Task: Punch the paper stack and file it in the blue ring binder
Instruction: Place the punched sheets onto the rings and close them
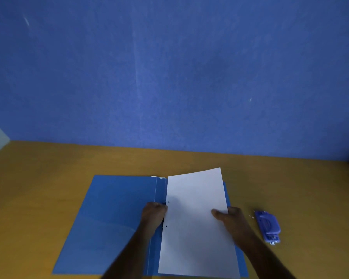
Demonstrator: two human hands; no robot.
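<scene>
1. Head view: blue ring binder (113,224) is lying open and flat on the wooden desk (48,188), left cover fully exposed.
2. Paper stack (193,228) is being held over the binder's right half, top edge tilted slightly right; the far right corner is overhanging the binder's top edge.
3. Two punched holes are showing along the stack's left edge, next to the spine.
4. Left hand (154,215) is being kept at the stack's left edge between the two holes, fingers curled; whether the paper edge or the ring mechanism is being gripped cannot be told, as the fingertips are hidden.
5. Right hand (231,219) is gripping the stack's right edge, thumb (218,214) pressed on top of the sheet, remaining fingers hidden underneath.
6. Blue hole punch (268,226) is sitting on the desk to the right of the binder, apart from it and from the right hand.
7. A few white paper specks (250,216) are lying just left of the punch.
8. Blue wall (169,77) is filling the background behind the desk.
</scene>
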